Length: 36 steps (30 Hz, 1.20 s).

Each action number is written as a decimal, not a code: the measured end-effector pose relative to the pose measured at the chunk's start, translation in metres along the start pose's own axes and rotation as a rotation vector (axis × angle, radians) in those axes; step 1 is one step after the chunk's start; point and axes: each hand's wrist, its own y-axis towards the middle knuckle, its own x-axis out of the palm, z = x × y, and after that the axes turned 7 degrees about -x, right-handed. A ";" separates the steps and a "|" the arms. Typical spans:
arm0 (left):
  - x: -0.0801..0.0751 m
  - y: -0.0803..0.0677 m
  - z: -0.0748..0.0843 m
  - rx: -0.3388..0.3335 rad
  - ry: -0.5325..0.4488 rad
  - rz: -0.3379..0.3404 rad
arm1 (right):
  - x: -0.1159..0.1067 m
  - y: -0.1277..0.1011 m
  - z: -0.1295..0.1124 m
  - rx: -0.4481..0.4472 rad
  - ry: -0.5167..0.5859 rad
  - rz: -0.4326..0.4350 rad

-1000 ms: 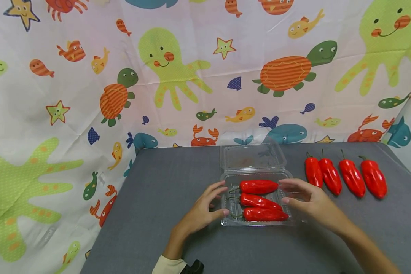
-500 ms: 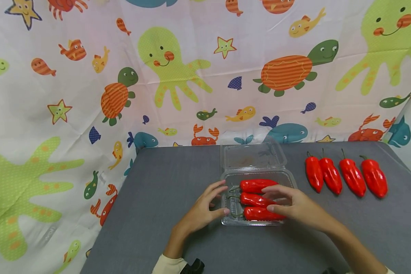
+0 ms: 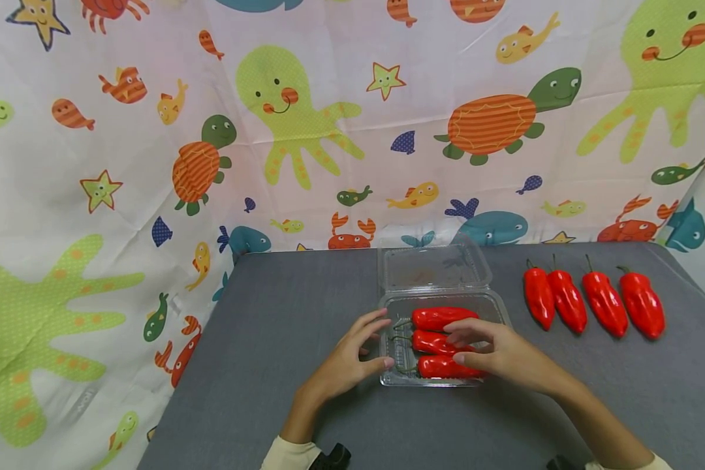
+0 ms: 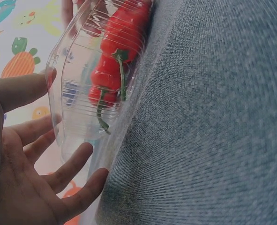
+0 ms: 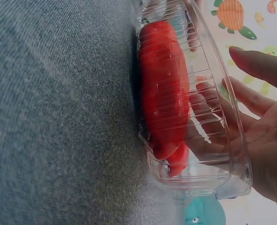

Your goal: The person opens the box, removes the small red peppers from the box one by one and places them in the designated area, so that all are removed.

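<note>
From my remote feed, I see a clear plastic tray [image 3: 486, 304] on the grey table [image 3: 294, 313], its hinged lid [image 3: 437, 269] tipped back on the far side. Three red peppers [image 3: 442, 318] lie crosswise in the tray, green stems toward the left. The person's left hand [image 3: 348, 364] is at the left rim, its fingers spread and loose, gripping nothing. The right hand [image 3: 502, 356] is over the right ends of the peppers, its fingers gently bent and relaxed; through the glare I can't tell whether the tips touch them. Four more peppers [image 3: 604, 305] stand apart in a row to the right, stems pointing away.
</note>
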 end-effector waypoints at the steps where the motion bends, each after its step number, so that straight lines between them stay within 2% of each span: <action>1: 0.000 0.000 0.000 -0.001 0.000 0.000 | 0.000 0.001 0.000 0.001 -0.002 0.000; 9: 0.000 0.000 -0.001 -0.005 0.004 0.000 | 0.002 0.006 0.001 -0.024 0.007 -0.021; 19: 0.000 0.000 -0.002 0.002 0.005 0.003 | 0.005 0.010 0.002 -0.004 -0.048 -0.051; 25: 0.001 0.000 -0.002 0.003 0.011 0.001 | 0.002 0.010 0.004 0.008 -0.044 -0.083; 36: 0.001 0.001 -0.002 -0.001 0.023 0.003 | 0.004 0.013 0.006 -0.005 -0.126 -0.085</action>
